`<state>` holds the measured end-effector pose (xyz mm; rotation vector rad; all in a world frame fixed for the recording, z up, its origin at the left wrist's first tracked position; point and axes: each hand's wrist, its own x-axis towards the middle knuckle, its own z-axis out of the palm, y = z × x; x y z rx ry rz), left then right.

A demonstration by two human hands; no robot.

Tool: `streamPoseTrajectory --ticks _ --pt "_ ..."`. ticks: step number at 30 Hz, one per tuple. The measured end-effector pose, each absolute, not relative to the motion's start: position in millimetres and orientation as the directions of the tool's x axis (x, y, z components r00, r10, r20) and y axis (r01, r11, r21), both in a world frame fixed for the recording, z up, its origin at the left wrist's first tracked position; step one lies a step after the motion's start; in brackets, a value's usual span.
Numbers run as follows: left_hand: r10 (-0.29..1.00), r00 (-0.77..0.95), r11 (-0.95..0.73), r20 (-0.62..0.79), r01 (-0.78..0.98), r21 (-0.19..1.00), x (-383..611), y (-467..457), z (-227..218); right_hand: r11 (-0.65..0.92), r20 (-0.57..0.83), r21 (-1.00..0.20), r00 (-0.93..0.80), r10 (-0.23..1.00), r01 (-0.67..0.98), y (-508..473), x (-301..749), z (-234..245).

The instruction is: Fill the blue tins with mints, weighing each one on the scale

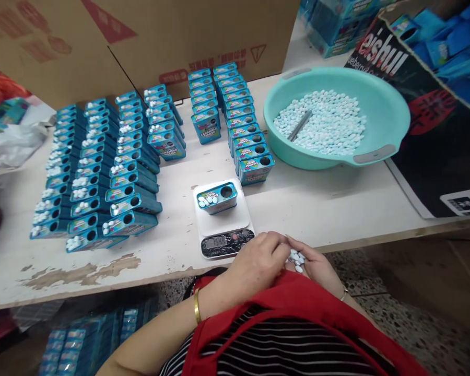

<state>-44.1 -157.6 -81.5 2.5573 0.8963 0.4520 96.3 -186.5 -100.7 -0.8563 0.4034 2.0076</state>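
My right hand [319, 269] is cupped, palm up, around a small heap of white oval candies [296, 259] at the table's front edge. My left hand [260, 258] is closed against it, with its fingertips at the candies; what they pinch, if anything, is hidden. Just beyond my left hand sits a white kitchen scale [215, 225] with a lit display. On it stands a blue candy box [226, 196] with a round hole in its top and several candies lying on the top beside the hole.
Rows of blue boxes [131, 222] fill the left, many with candies on top. More boxes [256, 169] stand behind the scale. A turquoise basin [387, 117] of candies with a grey tool [300, 125] is at right, beside a black-printed carton [431, 156]. A large carton [152, 42] stands behind.
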Motion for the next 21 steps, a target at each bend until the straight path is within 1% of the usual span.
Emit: streamPoseTrajectory --ticks 6,9,11,13,16,19,21 --pt "0.682 0.704 -0.695 0.200 0.537 0.478 -46.7 -160.2 -90.3 -0.537 -0.698 -0.004 -0.383 0.606 -0.843 -183.3 92.2 -102.5" --pt "0.666 0.704 -0.712 0.248 0.500 0.493 -52.6 -153.7 -80.0 -0.535 -0.691 0.025 -0.401 0.602 -0.845 -178.1 88.5 -97.3" --pt "0.677 0.663 -0.714 0.319 0.487 0.503 -62.0 -142.9 -64.3 -0.548 -0.682 0.008 -0.406 0.609 -0.836 -172.1 85.1 -92.7" --pt "0.727 0.552 -0.685 0.408 0.542 0.487 -74.9 -127.3 -45.5 -0.552 -0.661 -0.034 -0.395 0.637 -0.833 -165.2 81.8 -88.4" --pt "0.774 0.386 -0.603 0.501 0.690 0.400 -94.5 -101.2 -23.7 -0.555 -0.622 -0.058 -0.405 0.670 -0.830 -156.6 78.2 -84.5" --pt "0.784 0.362 -0.565 0.504 0.754 0.336 -105.8 -84.1 -17.3 -0.561 -0.606 -0.041 -0.426 0.672 -0.827 -152.8 76.3 -83.5" --pt "0.794 0.363 -0.557 0.487 0.755 0.347 -105.8 -81.7 -18.4 -0.563 -0.605 -0.031 -0.433 0.668 -0.826 -151.9 75.0 -83.6"
